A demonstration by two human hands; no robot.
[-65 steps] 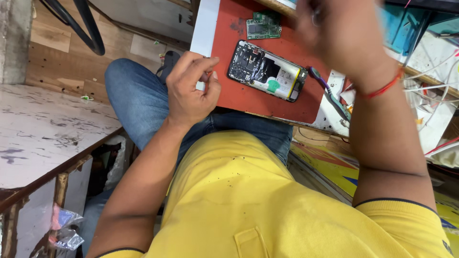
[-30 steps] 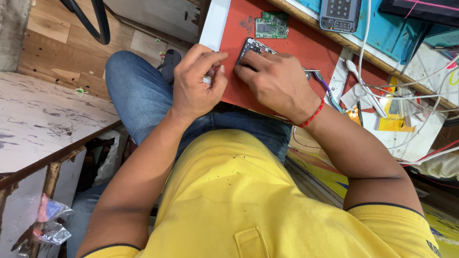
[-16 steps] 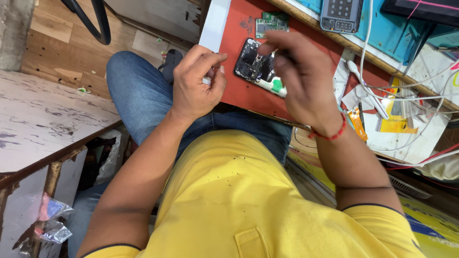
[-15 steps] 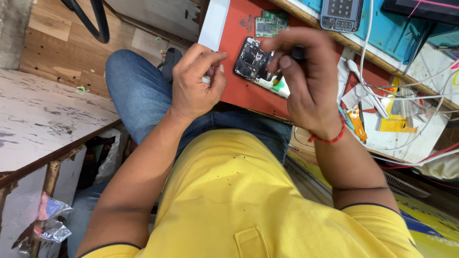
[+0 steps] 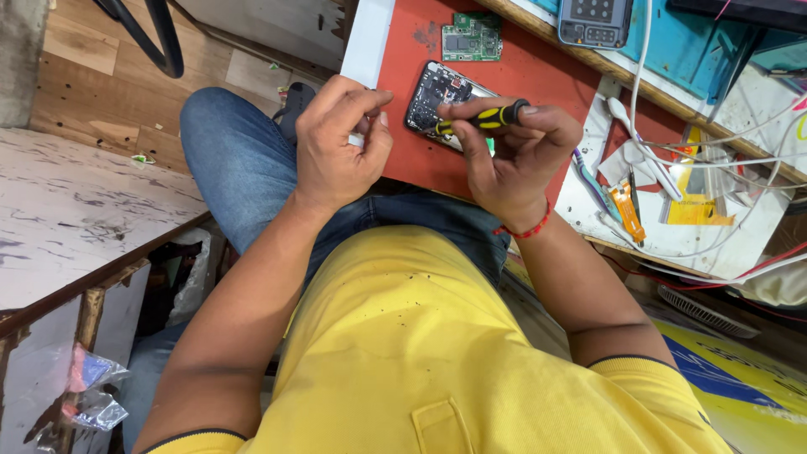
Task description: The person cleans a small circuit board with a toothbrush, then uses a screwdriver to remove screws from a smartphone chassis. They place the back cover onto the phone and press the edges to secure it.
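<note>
- Right hand (image 5: 513, 155): fingers clamped on a black-and-yellow screwdriver (image 5: 483, 118), its tip on the opened phone (image 5: 437, 97).
- Opened phone: back cover off, lying on the red mat (image 5: 538, 67) of the bench.
- Left hand (image 5: 336, 147): fingers pinched together on a small white item (image 5: 357, 139), at the mat's near-left edge.
- Green circuit board (image 5: 472, 35): on the mat, beyond the phone.
- Orange tool (image 5: 626, 210): right of the mat, on white board.

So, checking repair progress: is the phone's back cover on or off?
Off: the phone lies on the red mat with its internal parts exposed.
</note>
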